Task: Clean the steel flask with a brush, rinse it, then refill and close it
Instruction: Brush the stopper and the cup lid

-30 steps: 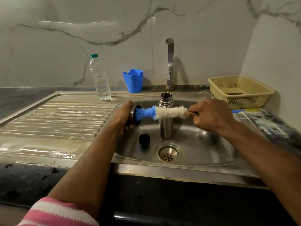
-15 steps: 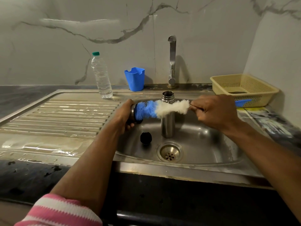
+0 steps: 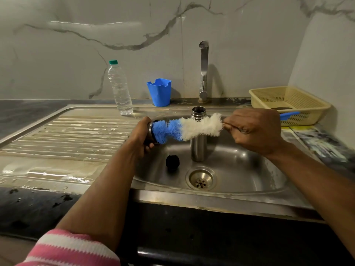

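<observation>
— Steel is almost everywhere: the sink (image 3: 240, 169), the tap (image 3: 203, 70) and the flask (image 3: 198, 148), which stands upright in the basin with its mouth open, just behind the drain (image 3: 200, 179). Why is it left standing there?

— I think it waits for its turn. The left hand (image 3: 141, 139) is closed around a small round steel piece, probably the cap of the flask (image 3: 150, 131), and turns its opening toward the brush (image 3: 184, 128). The right hand (image 3: 253, 129) grips the brush at the handle end, just behind the white bristles, and keeps it nearly horizontal, so the blue tip goes into the cap.

— So the flask is not in any hand?

— No. It is free, and it stands between the two hands but lower and behind the brush, which crosses in front of its neck. Whether the bristles touch the neck, I cannot tell.

— And the black thing on the sink floor?

— A small black part (image 3: 172, 161), maybe the inner stopper; it lies near the flask, to its left. I believe it was put there to be washed too.

— What else is around?

— A plastic water bottle (image 3: 120, 89) and a blue cup (image 3: 159, 92) stand behind the sink, and a yellow basket (image 3: 288, 104) is at the right. No water is running from the tap.
</observation>
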